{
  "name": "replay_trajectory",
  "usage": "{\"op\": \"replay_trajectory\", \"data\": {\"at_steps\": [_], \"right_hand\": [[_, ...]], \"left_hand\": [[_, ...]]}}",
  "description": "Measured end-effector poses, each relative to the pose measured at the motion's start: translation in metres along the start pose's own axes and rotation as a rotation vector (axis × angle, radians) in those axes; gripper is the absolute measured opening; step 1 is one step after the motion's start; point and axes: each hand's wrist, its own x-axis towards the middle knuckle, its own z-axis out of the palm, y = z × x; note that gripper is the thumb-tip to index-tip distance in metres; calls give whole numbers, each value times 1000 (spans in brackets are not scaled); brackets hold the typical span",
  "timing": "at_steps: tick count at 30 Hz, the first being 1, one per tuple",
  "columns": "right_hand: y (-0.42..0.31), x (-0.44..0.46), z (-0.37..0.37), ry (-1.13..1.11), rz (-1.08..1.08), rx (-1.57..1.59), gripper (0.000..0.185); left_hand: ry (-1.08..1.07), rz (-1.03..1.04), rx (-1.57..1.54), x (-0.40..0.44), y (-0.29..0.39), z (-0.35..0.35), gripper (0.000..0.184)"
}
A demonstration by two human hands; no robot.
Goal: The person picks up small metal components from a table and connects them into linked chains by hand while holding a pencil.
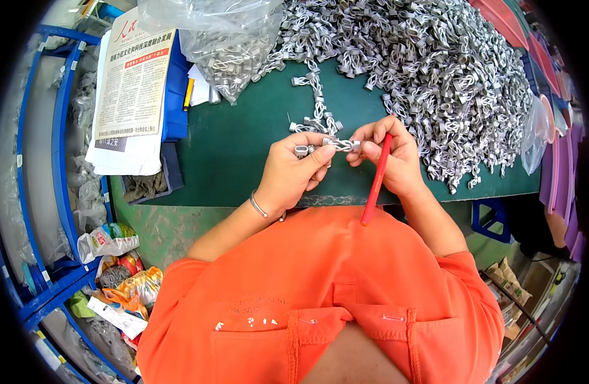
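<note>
A short silver metal piece with looped wire and ribbed ends (340, 144) is held level between my two hands, above the front edge of the green table (224, 141). My left hand (293, 168) is closed on its left end, and another silver end shows beside those fingers. At the piece's right end, my right hand (391, 153) pinches it with thumb and fingertips. A red pen-like stick (376, 182) also lies in my right hand, pointing down toward the orange clothing. Just beyond my hands, several similar pieces (317, 105) lie in a line.
A large heap of silver pieces (461, 89) covers the table's back and right. A clear plastic bag (233, 57) holds more at the back left. Printed papers (135, 86) rest on a blue bin at the left, beside blue shelving (63, 141). A blue stool (493, 219) stands below right.
</note>
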Motion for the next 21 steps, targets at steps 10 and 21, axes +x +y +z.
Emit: {"op": "replay_trajectory", "data": {"at_steps": [10,21], "right_hand": [[0,0,3,54,40,153,19],[15,0,-1,37,-64,-25,32]], "left_hand": [[-6,-92,-93,3,-2,-4,16],[-7,572,505,2,-7,1,22]]}}
